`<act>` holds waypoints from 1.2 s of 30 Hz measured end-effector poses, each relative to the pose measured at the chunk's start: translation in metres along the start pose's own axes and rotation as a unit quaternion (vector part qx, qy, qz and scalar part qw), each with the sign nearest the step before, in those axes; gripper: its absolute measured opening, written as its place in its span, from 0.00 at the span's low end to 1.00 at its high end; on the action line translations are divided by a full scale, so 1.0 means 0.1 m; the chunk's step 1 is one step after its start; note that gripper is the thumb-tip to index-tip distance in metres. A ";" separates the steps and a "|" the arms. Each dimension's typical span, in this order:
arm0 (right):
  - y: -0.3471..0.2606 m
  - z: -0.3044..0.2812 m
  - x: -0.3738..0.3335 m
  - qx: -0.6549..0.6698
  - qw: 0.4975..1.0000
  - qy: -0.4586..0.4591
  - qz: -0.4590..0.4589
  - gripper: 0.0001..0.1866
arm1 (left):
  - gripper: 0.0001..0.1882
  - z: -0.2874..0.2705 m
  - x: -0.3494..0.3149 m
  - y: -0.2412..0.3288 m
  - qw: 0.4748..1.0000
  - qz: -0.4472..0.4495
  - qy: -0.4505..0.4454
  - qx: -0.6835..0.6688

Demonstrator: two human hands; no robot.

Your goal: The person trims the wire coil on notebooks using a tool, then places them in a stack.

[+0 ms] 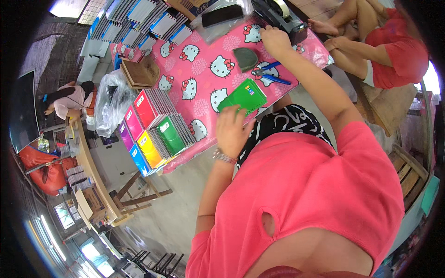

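Reaching in over the table's [199, 76] near edge, your left hand [234, 129] has its fingers loosely spread, thumb set apart, with the fingertips at the closest side of a green spiral notebook [250, 95]. Whether they press on it you cannot tell from this view. That notebook lies flat by the middle of the near edge. Just past it, toward the near right corner, rest blue-handled pliers [276, 78], their handles parted, and beside them a dark green half-round piece [244, 59].

At the near left corner stand stacks of spiral notebooks, with red [144, 109], pink [133, 121], purple [125, 135], green [169, 134], yellow [149, 147] and blue [139, 159] covers on top.

Your right hand [276, 41] stretches farther, its fingers bent and close together at the black tape dispenser [296, 33] along the right edge; you cannot tell whether they pinch any tape.

A brown box-like holder [139, 73] sits at the left edge. Toward the far edge, a black phone [222, 15] lies on clear plastic [204, 32], and piled spiral notebooks [139, 23] fill the far left corner, next to a cardboard box [187, 6]. Beyond the right edge sits a person in red [401, 55].
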State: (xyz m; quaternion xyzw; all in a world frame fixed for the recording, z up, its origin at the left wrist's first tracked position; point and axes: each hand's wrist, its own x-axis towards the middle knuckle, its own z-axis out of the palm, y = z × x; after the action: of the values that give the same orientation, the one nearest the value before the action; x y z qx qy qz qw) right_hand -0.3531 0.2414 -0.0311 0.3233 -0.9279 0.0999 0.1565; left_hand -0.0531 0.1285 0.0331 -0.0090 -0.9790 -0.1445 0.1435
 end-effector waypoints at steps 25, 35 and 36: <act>-0.41 -0.95 -1.07 0.443 0.886 -0.095 -0.099 0.08 | 0.10 -0.04 0.34 -0.25 0.999 0.005 0.040 0.025; -0.39 -0.93 -1.11 0.483 0.855 -0.090 -0.167 0.08 | 0.09 -0.02 0.35 -0.23 0.998 -0.007 0.060 0.022; -0.37 -0.93 -1.09 0.477 0.850 -0.137 -0.177 0.07 | 0.10 -0.02 0.35 -0.23 0.998 -0.009 0.063 0.021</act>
State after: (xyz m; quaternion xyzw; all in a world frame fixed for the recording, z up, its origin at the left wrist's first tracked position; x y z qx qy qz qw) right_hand -0.2282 0.3015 0.0195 0.5275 -0.7053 0.4554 -0.1301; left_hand -0.0870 0.1053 0.0383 0.0116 -0.9710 -0.1252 0.2035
